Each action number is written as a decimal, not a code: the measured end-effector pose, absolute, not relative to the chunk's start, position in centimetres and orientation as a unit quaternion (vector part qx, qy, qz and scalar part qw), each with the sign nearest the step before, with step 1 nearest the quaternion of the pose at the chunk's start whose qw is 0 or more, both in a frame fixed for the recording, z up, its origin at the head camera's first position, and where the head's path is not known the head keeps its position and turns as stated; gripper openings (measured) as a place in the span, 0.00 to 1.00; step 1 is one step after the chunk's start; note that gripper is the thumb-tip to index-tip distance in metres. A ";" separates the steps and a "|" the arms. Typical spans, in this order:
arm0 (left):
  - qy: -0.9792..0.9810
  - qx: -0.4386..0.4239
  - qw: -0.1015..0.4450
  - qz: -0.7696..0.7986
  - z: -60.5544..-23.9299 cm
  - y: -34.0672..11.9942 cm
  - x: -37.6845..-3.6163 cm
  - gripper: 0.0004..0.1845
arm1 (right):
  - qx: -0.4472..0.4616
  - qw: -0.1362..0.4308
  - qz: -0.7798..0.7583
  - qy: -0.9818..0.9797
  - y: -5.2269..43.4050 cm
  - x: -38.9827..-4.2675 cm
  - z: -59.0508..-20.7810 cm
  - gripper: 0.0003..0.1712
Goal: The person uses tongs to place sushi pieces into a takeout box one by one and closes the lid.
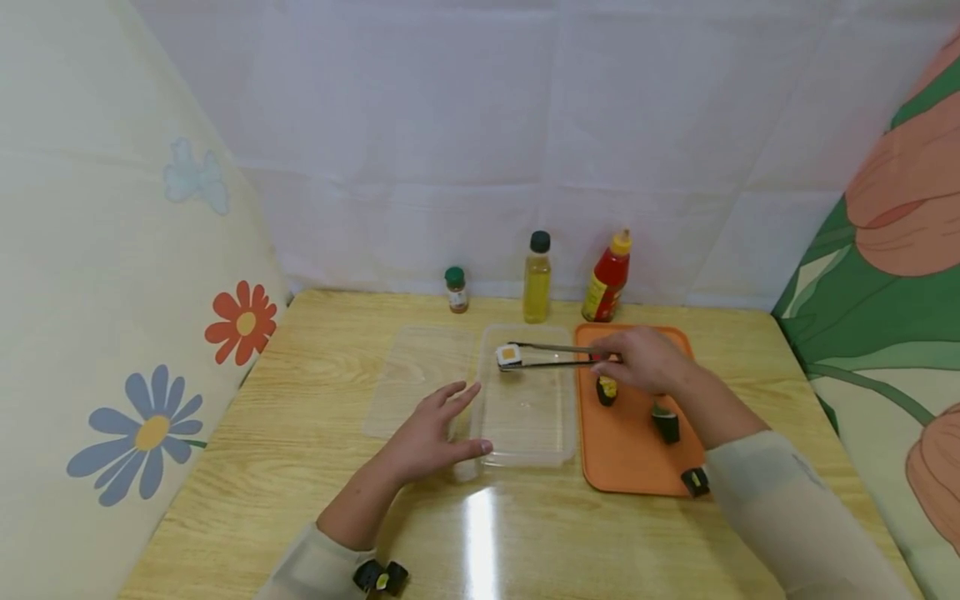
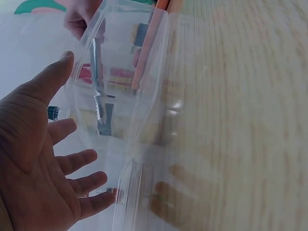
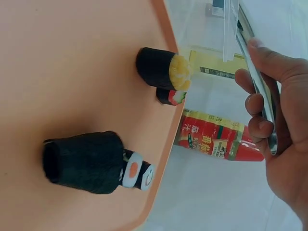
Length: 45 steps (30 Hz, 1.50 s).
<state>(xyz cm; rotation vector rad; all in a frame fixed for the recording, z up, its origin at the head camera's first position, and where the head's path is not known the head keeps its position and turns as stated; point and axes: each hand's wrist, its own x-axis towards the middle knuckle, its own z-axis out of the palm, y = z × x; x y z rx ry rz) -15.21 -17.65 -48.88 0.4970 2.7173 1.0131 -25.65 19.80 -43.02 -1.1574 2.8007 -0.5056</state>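
My right hand (image 1: 647, 360) grips metal tongs (image 1: 558, 363), which reach left over a clear plastic container (image 1: 525, 457). Between the tongs' tips is a sushi roll slice (image 1: 508, 355) with white rice and an orange centre. Whether it touches the container's bottom cannot be made out. My left hand (image 1: 431, 439) is beside the container's left side, fingers spread and palm facing it in the left wrist view; it holds nothing. On the orange tray (image 1: 622, 467) are a corn-topped sushi (image 3: 163, 70), a dark seaweed-wrapped piece (image 3: 84, 161) and smaller roll slices (image 3: 132, 169).
A clear flat lid (image 1: 408, 367) lies left of the container. Along the back stand a small green-capped jar (image 1: 457, 292), an oil bottle (image 1: 536, 287) and a red sauce bottle (image 1: 607, 283). White cloth hangs behind the wooden table (image 1: 300, 400), with flower-printed cloths at both sides.
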 end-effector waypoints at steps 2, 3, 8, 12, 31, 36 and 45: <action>0.919 0.167 0.101 0.343 -48.9 -17.6 -15.2 0.51 | -0.377 0.038 -0.154 0.912 19.5 -25.9 -43.0 0.10; 0.919 0.167 0.101 0.344 -48.9 -17.6 -15.2 0.51 | -0.378 0.039 -0.150 0.913 19.4 -26.0 -42.9 0.09; 0.917 0.170 0.101 0.348 -48.8 -17.5 -15.1 0.51 | -0.377 0.035 -0.126 0.917 18.6 -26.4 -42.8 0.12; 0.916 0.171 0.100 0.350 -48.7 -17.4 -15.1 0.51 | -0.371 0.036 -0.115 0.921 17.9 -26.5 -42.5 0.17; 0.920 0.171 0.096 0.338 -48.7 -17.4 -15.3 0.51 | -0.366 0.053 -0.054 0.928 16.7 -27.4 -42.1 0.20; 0.922 0.171 0.097 0.332 -48.6 -17.4 -15.3 0.51 | -0.367 0.051 -0.059 0.927 16.9 -27.4 -42.2 0.17; 0.924 0.166 0.101 0.328 -48.4 -17.6 -15.4 0.52 | -0.346 0.066 -0.106 0.930 17.7 -26.9 -41.5 0.21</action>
